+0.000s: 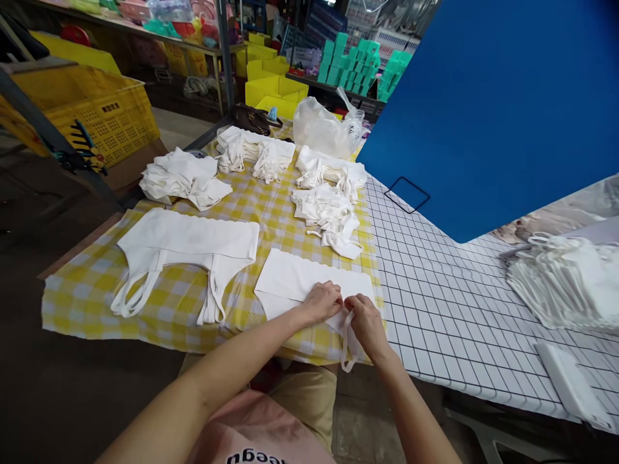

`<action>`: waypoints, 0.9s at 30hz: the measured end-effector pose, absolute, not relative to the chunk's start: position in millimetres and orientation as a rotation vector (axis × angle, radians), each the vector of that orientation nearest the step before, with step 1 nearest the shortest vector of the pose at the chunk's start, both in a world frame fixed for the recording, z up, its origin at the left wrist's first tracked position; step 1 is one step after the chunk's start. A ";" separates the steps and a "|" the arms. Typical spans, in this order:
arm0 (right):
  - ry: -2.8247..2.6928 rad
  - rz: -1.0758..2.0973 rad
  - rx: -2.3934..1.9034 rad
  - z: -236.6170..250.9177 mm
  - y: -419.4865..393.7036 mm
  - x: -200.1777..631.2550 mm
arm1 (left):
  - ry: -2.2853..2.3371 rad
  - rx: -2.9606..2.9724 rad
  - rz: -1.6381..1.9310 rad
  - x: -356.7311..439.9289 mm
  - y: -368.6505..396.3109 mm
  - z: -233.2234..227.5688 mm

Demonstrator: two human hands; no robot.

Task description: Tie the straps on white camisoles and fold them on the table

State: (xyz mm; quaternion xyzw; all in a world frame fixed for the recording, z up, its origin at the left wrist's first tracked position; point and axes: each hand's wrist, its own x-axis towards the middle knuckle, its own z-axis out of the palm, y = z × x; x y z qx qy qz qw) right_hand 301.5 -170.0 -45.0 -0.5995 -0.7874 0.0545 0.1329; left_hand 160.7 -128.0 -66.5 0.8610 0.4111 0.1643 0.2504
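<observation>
A white strappy crop top (290,280) lies flat on the yellow checked tablecloth (159,328) in front of me. My left hand (323,301) rests over its lower part, fingers curled and pinching the fabric near a strap. Close beside it, my right hand (366,322) is closed on the same top at the strap base, and a strap loop (346,348) hangs below toward the table edge. The exact pinch points are hidden by my fingers. Left of my hands, another white crop top (188,238) is spread flat with its straps toward me.
Behind lie stacked white tops (258,145), a second stack (331,166) and loose white piles (184,175) (329,212). A clear plastic bag (316,125) stands beyond. At right, a blue board (493,116) overhangs the grid-patterned cloth (435,303), near more folded white garments (565,280).
</observation>
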 end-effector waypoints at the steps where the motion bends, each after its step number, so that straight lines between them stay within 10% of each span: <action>1: -2.293 0.152 -1.740 -45.1 -170.5 302.2 | 1.117 2.328 0.457 160.6 -127.9 -66.0; 8: -2.038 0.372 -1.771 -38.1 -178.9 297.9 | 1.097 2.326 0.454 158.2 -128.9 -63.8; 17: -0.639 1.629 -1.367 -22.4 -244.4 301.6 | 0.919 2.486 0.461 126.9 -150.5 -63.3; 27: -0.819 0.996 -1.821 -75.1 -334.7 300.3 | 0.941 2.525 0.359 127.6 -159.9 -59.5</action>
